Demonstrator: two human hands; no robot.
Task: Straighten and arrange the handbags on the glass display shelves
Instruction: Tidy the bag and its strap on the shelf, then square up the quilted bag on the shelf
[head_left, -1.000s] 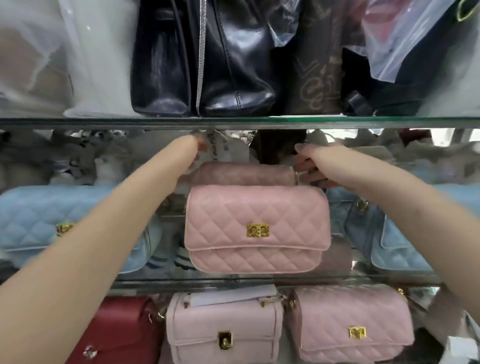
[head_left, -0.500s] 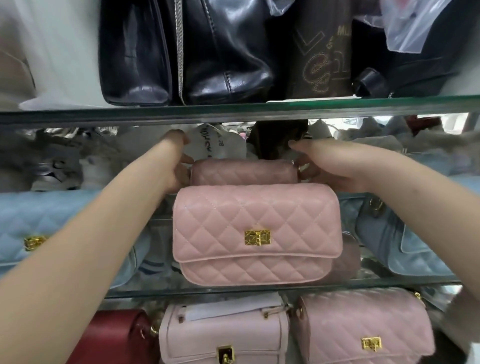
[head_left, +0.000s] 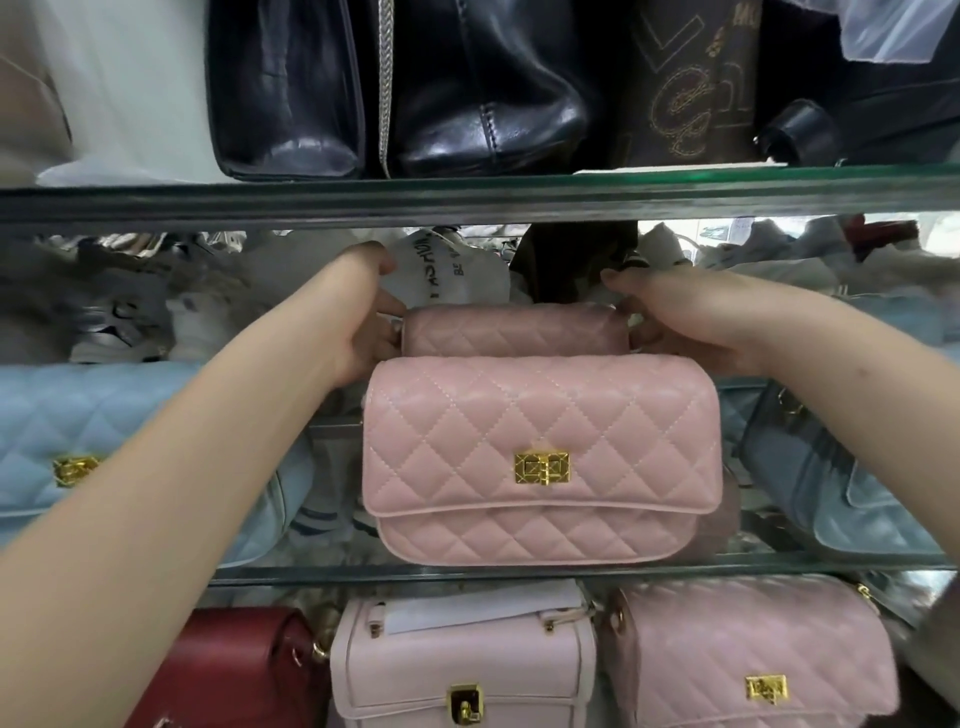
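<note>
A pink quilted handbag (head_left: 540, 457) with a gold clasp stands upright at the front of the middle glass shelf (head_left: 519, 571). Right behind it stands a second pink quilted handbag (head_left: 511, 330), only its top showing. My left hand (head_left: 358, 322) grips the left end of that rear bag and my right hand (head_left: 675, 322) grips its right end, fingers curled round the sides. Both forearms reach in under the upper glass shelf (head_left: 467, 197).
Light blue quilted bags flank the pink ones at left (head_left: 104, 447) and right (head_left: 841, 483). Black leather bags (head_left: 395, 88) sit on the upper shelf. Below are a red bag (head_left: 239, 670), a pale pink bag (head_left: 462, 670) and another pink quilted bag (head_left: 748, 654). A white dust bag (head_left: 447, 270) lies behind.
Both hands have closed in on the ends of the rear pink bag, which now sits squarely behind the front one. The view has moved closer and tilted slightly.
</note>
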